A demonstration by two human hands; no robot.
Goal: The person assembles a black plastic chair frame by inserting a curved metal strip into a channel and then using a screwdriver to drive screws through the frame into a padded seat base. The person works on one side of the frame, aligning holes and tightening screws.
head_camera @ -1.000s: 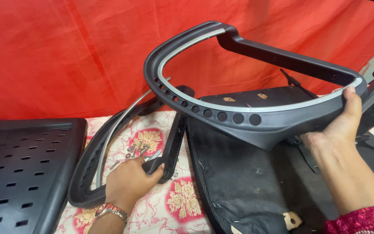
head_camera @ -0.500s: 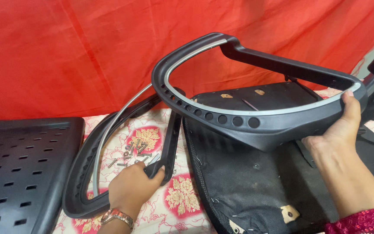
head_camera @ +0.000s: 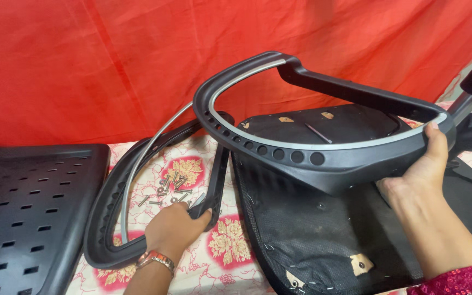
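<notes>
The right hand (head_camera: 424, 169) is clamped on the far right end of a black plastic chair armrest frame (head_camera: 312, 158), thumb up over its edge at about 3 o'clock in the view. That frame is lifted and tilted, a closed loop with a silver strip along its inner rim and a row of round holes along its lower bar; it hangs above a black upholstered seat pad (head_camera: 323, 224) lying underside up, with stapled fabric at its edge.

The left hand (head_camera: 175, 229) is closed round the lower end of a second armrest frame (head_camera: 137, 196), which lies flat at about 7 o'clock on a floral cloth (head_camera: 230, 257), white with red and gold flowers. This second loop also carries a silver strip along its inner curve. A bracelet (head_camera: 154, 258) sits on the left wrist.

Inside the flat loop, just beyond the left hand, a loose scatter of screws (head_camera: 167, 188) rests on the cloth. At 9 o'clock lies a black perforated plastic panel (head_camera: 23, 207) with slotted holes. A red fabric backdrop (head_camera: 137, 60) fills the top, from 10 to 2 o'clock.
</notes>
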